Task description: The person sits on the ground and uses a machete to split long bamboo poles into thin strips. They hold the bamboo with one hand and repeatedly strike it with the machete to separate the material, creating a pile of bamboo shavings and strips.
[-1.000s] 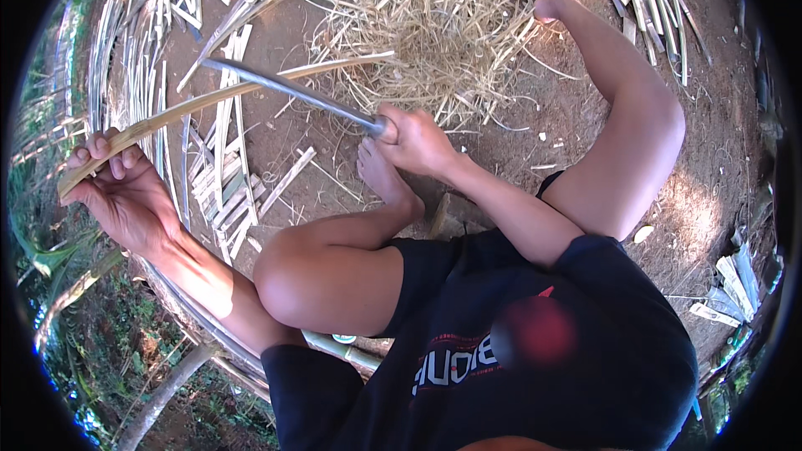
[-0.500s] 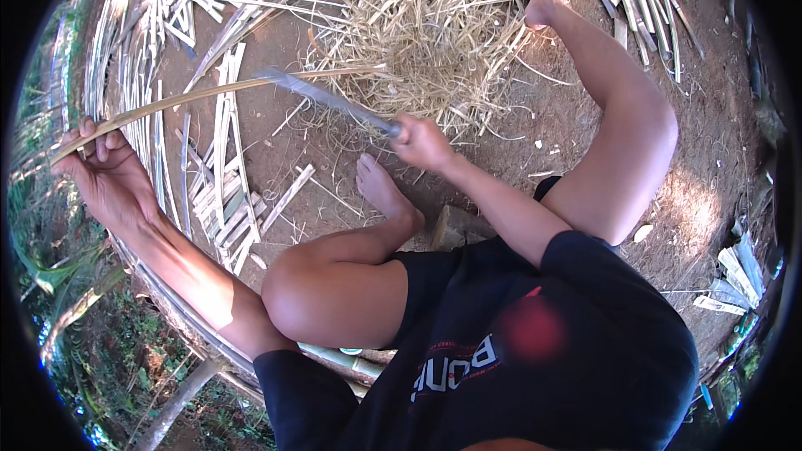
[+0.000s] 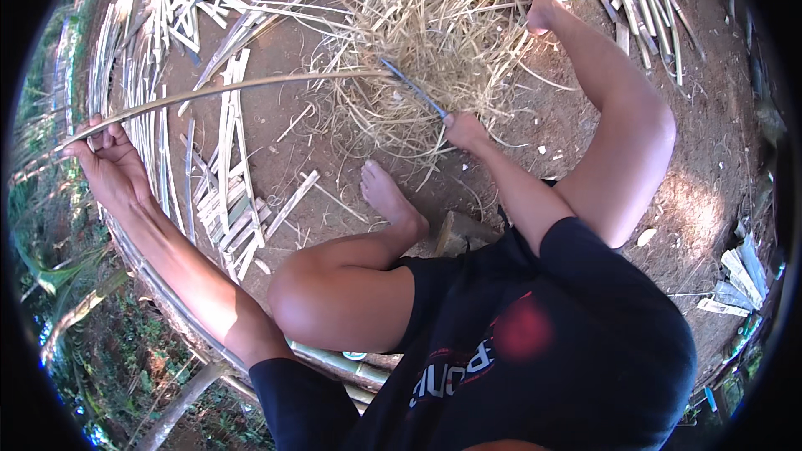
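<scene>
My left hand (image 3: 113,169), out at the far left, is closed on a long, thin bamboo strip (image 3: 251,83). The strip bows gently across to the right, over the ground. In my right hand (image 3: 466,131), closed round its handle, is a long-bladed knife (image 3: 413,88). Its blade slants up and left, and the tip area meets the strip's right end, or lies just over it; I cannot tell if they touch. Beneath them spreads a tangled heap of pale bamboo shavings (image 3: 443,25). The handle is mostly hidden in my fist.
Split bamboo strips (image 3: 230,142) lie in loose piles on the left, with more strips (image 3: 639,0) at the upper right. My bare foot (image 3: 384,192) rests near a wooden block (image 3: 459,234). Bamboo poles (image 3: 355,367) run along the lower left edge, beside greenery.
My right hand and the knife have moved right along the strip, from its middle to its right end. The left hand has shifted slightly; it still holds the strip.
</scene>
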`<state>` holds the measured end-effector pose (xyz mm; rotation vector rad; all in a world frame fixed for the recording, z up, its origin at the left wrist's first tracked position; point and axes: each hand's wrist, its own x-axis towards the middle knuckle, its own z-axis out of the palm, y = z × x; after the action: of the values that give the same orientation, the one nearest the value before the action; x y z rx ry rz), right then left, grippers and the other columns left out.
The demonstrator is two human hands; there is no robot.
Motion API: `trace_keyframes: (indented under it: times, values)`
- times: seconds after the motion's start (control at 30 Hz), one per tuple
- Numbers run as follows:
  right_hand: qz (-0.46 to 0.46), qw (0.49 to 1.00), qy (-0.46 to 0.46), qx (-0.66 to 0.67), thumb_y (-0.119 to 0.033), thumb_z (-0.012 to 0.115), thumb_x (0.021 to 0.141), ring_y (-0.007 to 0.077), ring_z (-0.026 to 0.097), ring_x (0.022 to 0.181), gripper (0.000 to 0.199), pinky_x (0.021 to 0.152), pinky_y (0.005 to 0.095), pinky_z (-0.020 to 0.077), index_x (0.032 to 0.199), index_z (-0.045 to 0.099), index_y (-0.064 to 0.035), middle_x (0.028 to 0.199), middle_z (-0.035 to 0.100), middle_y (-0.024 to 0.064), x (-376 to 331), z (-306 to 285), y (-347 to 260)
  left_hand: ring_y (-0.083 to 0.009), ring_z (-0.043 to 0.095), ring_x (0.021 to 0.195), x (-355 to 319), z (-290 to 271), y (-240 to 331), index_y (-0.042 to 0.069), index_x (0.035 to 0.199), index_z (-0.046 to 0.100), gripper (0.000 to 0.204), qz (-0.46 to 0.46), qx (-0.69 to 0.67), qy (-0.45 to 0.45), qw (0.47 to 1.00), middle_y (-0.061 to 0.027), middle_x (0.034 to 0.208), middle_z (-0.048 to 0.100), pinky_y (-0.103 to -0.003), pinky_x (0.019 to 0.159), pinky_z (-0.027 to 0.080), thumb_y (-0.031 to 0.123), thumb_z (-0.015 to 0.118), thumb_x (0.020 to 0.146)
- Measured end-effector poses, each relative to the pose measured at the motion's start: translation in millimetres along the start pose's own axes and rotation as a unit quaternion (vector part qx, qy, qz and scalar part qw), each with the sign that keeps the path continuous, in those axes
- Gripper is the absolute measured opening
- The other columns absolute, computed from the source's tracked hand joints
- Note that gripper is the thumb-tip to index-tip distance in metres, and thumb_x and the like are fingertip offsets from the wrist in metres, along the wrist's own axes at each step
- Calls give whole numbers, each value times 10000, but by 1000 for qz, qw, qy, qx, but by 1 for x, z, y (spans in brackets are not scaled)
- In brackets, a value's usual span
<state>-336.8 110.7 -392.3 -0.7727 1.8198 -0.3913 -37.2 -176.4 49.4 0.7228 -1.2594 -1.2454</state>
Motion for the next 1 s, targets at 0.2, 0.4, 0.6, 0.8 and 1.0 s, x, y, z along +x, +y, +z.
trace_keyframes:
  times: [0.2, 0.4, 0.6, 0.8, 1.0]
  values:
    - [-1, 984, -63, 169, -200, 589, 819, 274, 650, 549, 204, 548, 381, 521, 868, 639, -8, 680, 658, 154, -63, -12, -61, -137, 546, 700, -35, 36, -8, -49, 1008, 527, 411, 100, 260, 165, 946, -166, 916, 623, -283, 679, 580, 343, 405, 1029]
    - [-247, 967, -9, 64, -162, 580, 823, 294, 671, 718, 169, 700, 436, 528, 919, 627, -31, 803, 671, 174, -112, -13, -119, -109, 516, 587, -53, 18, 5, -8, 934, 554, 327, 128, 339, 178, 915, -135, 832, 645, -252, 553, 533, 289, 452, 1024]
    - [21, 999, -4, 44, -162, 587, 820, 330, 675, 748, 218, 708, 429, 531, 964, 665, -19, 831, 683, 214, -16, -9, -17, -109, 480, 575, -62, 22, -13, 11, 891, 532, 299, 124, 339, 221, 906, -108, 779, 618, -254, 515, 491, 275, 474, 1018]
    - [-124, 991, 23, 41, -139, 591, 802, 351, 675, 796, 243, 738, 453, 524, 997, 649, -6, 845, 681, 222, -61, 4, -62, -99, 469, 600, -82, 15, 12, 35, 868, 526, 298, 119, 344, 216, 906, -50, 737, 557, -258, 533, 463, 288, 475, 1019]
    - [-42, 982, -66, 173, -252, 596, 895, 204, 591, 514, 233, 491, 348, 507, 953, 568, -28, 656, 581, 90, -18, -16, -18, -188, 624, 817, -109, -37, 8, -5, 953, 569, 283, 35, 388, 288, 875, -140, 908, 634, -371, 718, 593, 250, 462, 1015]
